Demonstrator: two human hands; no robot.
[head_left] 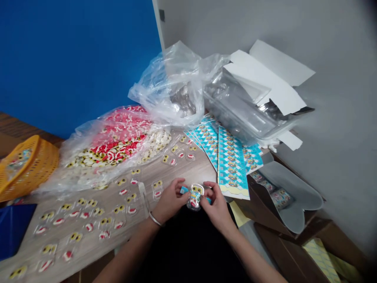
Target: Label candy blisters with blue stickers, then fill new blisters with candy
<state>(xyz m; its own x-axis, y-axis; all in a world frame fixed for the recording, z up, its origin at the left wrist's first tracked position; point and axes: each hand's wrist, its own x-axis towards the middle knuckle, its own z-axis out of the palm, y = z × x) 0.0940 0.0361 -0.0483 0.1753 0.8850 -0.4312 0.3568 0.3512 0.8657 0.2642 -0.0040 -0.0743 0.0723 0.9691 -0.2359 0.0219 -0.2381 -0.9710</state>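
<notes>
Holding a pack [196,189] between them, left hand [171,199] and right hand [217,204] are seemingly wrapping its label [184,190], next needing alignment.

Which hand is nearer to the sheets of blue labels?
Right. The right hand is beside the lower end of the blue sheets; the left hand is farther left, across the small package.

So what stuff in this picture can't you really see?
All in the head view:
The back of the small clear pack: it faces away, with the left hand and right hand at its sides.
Writing on the blue printed sheets: too small and blurry.
The rest of the yellow basket and blue bin: cut off by the left edge.
How many red pieces there are: they overlap.
</notes>
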